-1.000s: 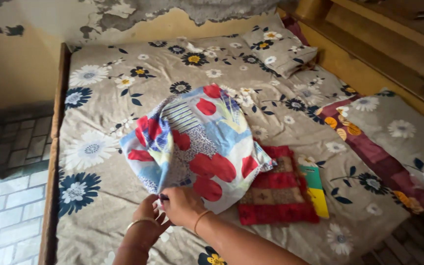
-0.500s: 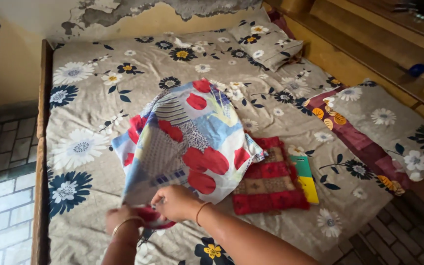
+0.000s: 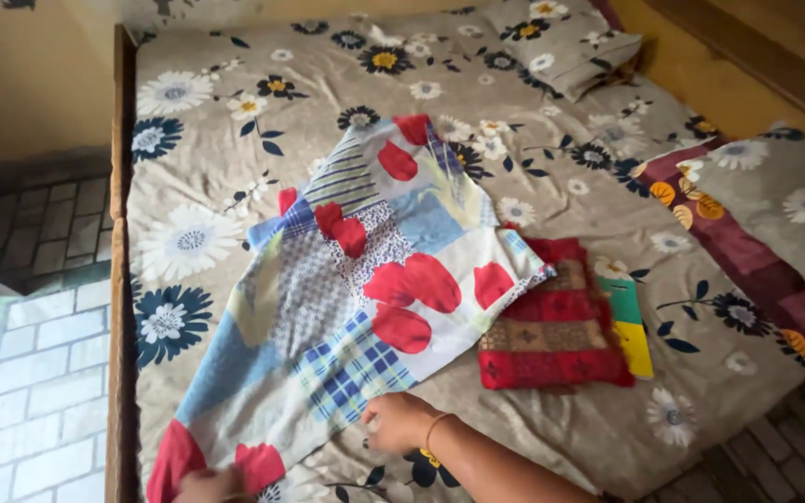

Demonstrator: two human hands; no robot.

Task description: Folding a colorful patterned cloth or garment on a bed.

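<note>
The patchwork cloth [image 3: 356, 289] lies spread on the bed [image 3: 235, 112], and all else sits relative to it; just to its right lies a folded cloth [image 3: 552, 326], its left edge under the patchwork cloth's corner; right of that, touching it, a flat card [image 3: 634, 326]; a pillow [image 3: 561, 42] lies well behind and to the right; a second pillow [image 3: 784, 200] lies far right; the right hand [image 3: 401, 421] rests at its near edge; the left hand [image 3: 207, 484] is at its near left corner.
</note>
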